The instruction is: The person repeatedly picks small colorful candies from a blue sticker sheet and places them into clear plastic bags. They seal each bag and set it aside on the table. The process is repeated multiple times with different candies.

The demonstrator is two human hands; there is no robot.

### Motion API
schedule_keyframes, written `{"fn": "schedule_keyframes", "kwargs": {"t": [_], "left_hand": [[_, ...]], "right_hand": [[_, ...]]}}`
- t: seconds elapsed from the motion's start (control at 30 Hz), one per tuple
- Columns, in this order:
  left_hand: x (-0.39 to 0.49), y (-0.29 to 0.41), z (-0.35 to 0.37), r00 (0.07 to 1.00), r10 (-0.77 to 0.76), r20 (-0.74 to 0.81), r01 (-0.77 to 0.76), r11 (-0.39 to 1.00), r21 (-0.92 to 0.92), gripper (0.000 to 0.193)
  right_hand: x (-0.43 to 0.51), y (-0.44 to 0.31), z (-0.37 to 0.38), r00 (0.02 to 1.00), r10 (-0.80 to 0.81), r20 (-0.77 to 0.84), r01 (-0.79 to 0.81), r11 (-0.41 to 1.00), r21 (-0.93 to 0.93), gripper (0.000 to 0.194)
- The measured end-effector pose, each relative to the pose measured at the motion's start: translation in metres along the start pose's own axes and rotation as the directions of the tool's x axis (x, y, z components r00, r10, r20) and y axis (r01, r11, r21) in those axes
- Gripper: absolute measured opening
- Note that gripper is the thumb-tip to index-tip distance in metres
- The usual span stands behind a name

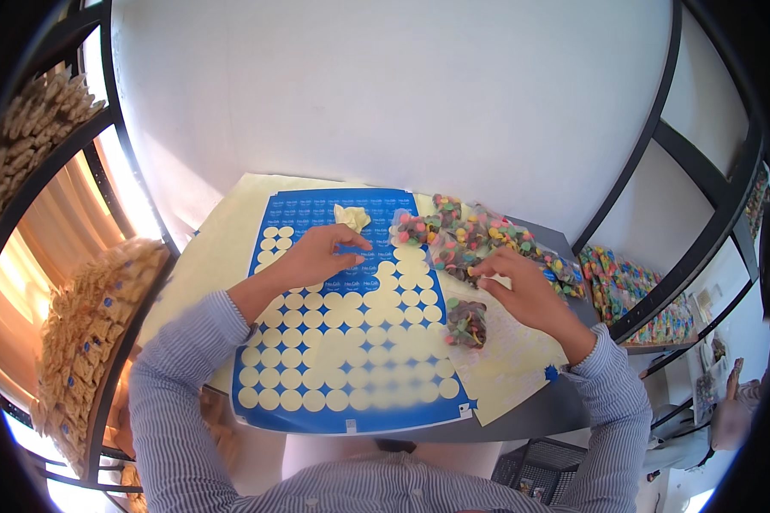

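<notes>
My left hand (327, 255) hovers over a blue sheet of round stickers (353, 269), thumb and fingers apart with nothing seen between them. Pale round gaps cover the sheet's lower part; blue stickers bearing writing stay in the upper rows. Just above that hand lies a crumpled pale yellow paper (351, 218). My right hand (510, 282) is at the near edge of a pile of clear bags of colourful candies (481, 237), its fingertips at one bag; whether they grip it cannot be told. A single candy bag (466, 324) lies apart, left of and below the right hand.
Yellow backing paper (507, 365) lies on the dark table (539, 410). Shelves hold packed brown bags (96, 333) at left and colourful bags (635, 295) at right. A black plastic crate (548, 462) stands below the table. Another person (731, 417) is at far right.
</notes>
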State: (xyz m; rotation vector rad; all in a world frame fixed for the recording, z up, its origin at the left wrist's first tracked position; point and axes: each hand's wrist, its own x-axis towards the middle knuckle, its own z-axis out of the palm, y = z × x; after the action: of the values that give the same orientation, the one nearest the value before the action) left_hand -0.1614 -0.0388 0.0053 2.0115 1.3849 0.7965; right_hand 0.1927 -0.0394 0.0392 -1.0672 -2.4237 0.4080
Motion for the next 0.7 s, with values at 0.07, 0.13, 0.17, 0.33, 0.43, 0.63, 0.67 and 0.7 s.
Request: {"fn": "schedule_keyframes", "kwargs": {"t": [0.07, 0.13, 0.17, 0.33, 0.43, 0.63, 0.67, 0.7], "left_hand": [[0.002, -0.020, 0.005, 0.998, 0.054, 0.011, -0.055, 0.998, 0.019, 0.025], [0.004, -0.038, 0.011, 0.992, 0.127, 0.012, -0.128, 0.989, 0.071, 0.025], [0.006, -0.046, 0.014, 0.985, 0.173, 0.011, -0.173, 0.978, 0.114, 0.025], [0.006, -0.071, 0.023, 0.974, 0.227, 0.014, -0.227, 0.962, 0.153, 0.028], [0.006, -0.074, 0.025, 0.968, 0.250, 0.012, -0.248, 0.952, 0.180, 0.028], [0.007, -0.073, 0.025, 0.973, 0.229, 0.027, -0.230, 0.956, 0.184, 0.028], [0.007, -0.072, 0.025, 0.974, 0.226, 0.027, -0.227, 0.956, 0.188, 0.028], [0.007, -0.072, 0.024, 0.975, 0.221, 0.029, -0.223, 0.955, 0.195, 0.028]], "right_hand": [[0.015, -0.012, 0.009, 0.995, -0.073, 0.068, 0.075, 0.997, -0.029, 0.014], [0.032, -0.022, 0.026, 0.980, -0.163, 0.110, 0.165, 0.986, -0.008, 0.015], [0.041, -0.026, 0.036, 0.981, -0.132, 0.138, 0.133, 0.991, 0.005, 0.014], [0.078, -0.034, 0.089, 0.970, -0.103, 0.220, 0.097, 0.995, 0.039, 0.014], [0.092, -0.030, 0.107, 0.970, -0.088, 0.227, 0.083, 0.996, 0.031, 0.014], [0.103, -0.027, 0.119, 0.965, -0.064, 0.253, 0.075, 0.997, -0.032, 0.014], [0.103, -0.028, 0.119, 0.966, -0.057, 0.251, 0.072, 0.996, -0.052, 0.015], [0.102, -0.030, 0.119, 0.967, -0.047, 0.248, 0.064, 0.996, -0.059, 0.015]]}}
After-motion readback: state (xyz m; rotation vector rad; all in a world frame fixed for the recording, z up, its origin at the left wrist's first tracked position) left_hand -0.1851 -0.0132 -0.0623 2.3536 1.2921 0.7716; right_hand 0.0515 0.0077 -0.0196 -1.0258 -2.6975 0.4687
